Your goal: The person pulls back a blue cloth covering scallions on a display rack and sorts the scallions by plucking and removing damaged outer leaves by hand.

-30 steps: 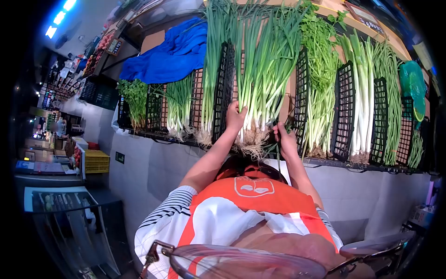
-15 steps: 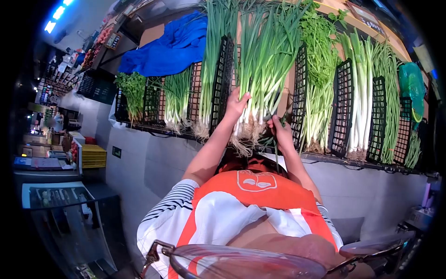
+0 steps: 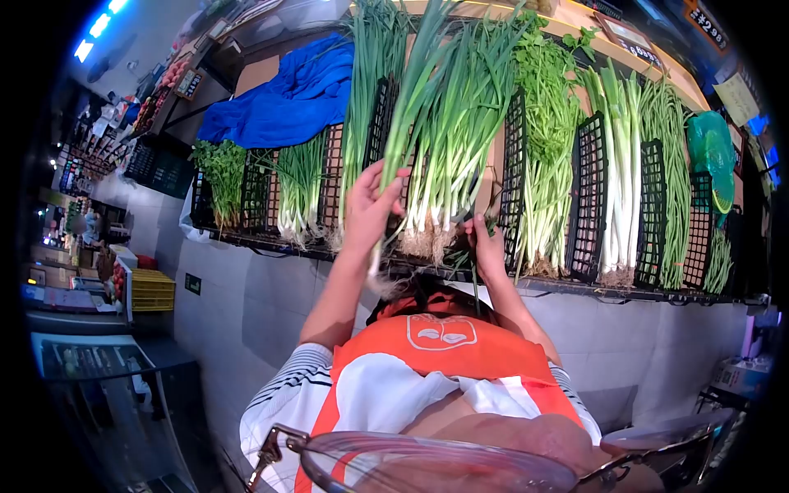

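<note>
In my left hand (image 3: 374, 203) is a long green stalk (image 3: 401, 135), its white end and pale roots hanging below my fingers. The fingers wrap round it, to the left of a large pile of leafy green stalks with white ends (image 3: 448, 164). My right hand (image 3: 486, 240) is closed beside the roots at the pile's lower right. Thin dark green leaves (image 3: 475, 271) hang from it. The roots (image 3: 427, 242) of the pile lie between my two hands.
Black mesh dividers (image 3: 588, 197) separate the vegetables. A blue cloth (image 3: 283, 103) covers the rack's left part. Leafy greens (image 3: 546, 148), leeks (image 3: 622, 189) and long beans (image 3: 670, 181) lie to the right. A yellow crate (image 3: 153, 290) stands at the left.
My left hand has moved left from the pile, taking a stalk with it. My right hand stays near the roots, with thin leaves still hanging from it. The view has shifted slightly.
</note>
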Available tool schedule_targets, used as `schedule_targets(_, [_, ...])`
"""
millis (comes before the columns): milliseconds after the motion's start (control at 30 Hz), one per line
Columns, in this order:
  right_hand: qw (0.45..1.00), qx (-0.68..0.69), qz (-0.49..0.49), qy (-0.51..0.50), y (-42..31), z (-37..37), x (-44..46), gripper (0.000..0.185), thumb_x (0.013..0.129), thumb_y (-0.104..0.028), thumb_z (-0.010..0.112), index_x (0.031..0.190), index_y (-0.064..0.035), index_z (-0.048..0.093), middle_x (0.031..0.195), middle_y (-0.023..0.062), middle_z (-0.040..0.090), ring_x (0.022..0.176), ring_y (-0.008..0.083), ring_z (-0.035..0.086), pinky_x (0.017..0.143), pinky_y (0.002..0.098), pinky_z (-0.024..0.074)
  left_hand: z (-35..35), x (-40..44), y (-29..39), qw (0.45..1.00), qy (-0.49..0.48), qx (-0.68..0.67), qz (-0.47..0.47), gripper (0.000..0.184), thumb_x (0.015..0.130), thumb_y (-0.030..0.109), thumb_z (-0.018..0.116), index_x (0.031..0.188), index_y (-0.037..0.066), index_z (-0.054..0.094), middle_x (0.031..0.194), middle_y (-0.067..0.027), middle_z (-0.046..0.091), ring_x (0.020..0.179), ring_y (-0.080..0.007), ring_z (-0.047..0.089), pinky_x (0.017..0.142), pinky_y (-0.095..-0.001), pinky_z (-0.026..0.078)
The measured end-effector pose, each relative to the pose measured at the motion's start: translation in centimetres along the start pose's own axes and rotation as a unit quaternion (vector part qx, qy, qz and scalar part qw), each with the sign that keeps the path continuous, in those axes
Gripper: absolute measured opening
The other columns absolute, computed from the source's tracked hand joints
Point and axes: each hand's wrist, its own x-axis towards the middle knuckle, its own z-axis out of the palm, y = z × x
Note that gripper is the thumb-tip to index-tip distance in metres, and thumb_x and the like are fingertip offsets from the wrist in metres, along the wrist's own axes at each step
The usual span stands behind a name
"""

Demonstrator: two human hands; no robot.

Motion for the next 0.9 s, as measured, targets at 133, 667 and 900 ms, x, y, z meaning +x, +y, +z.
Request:
schedule_targets(133, [0.999,-0.023,-0.022,-0.007,-0.5,0.2,-0.3,0.033,0.091,-0.032,0.048,0.079,-0.0031,0.058,0.06,-0.0029,0.046,0.052,0.0054,0.037,0.05,0.0203,0.0289,-3.9,-3.7,2.7,0.999,-0.027,-0.042,-0.013,0.036,0.085,0.005,0.052,0.12,-0.002,0.045,0.1,-0.0131,0.061,0.055,-0.0061,0.05,0.05,-0.0169,0.043])
schedule_targets(667, [0.961,-0.139,-0.225,0.084,-3.4,0.1,0.5,0.034,0.091,-0.026,0.047,0.074,-0.0011,0.063,0.142,0.0166,0.025,0.123,0.025,0.036,0.1,0.0331,0.0242,-16.9,-10.8,-6.0,0.977,-0.052,0.032,-0.203,0.023,0.089,0.013,0.051,0.109,0.003,0.047,0.077,-0.0023,0.056,0.06,-0.0056,0.048,0.057,-0.0194,0.041])
schedule_targets(900, [0.933,-0.183,-0.305,0.057,-4.5,0.5,0.2,0.032,0.091,-0.022,0.048,0.07,-0.001,0.06,0.138,0.0166,0.033,0.125,0.0234,0.034,0.103,0.0346,0.0216,-15.4,-9.5,-7.0,0.973,-0.029,0.102,-0.203,0.022,0.086,0.016,0.057,0.104,0.004,0.049,0.08,-0.0007,0.057,0.073,-0.0076,0.052,0.068,-0.0202,0.042])
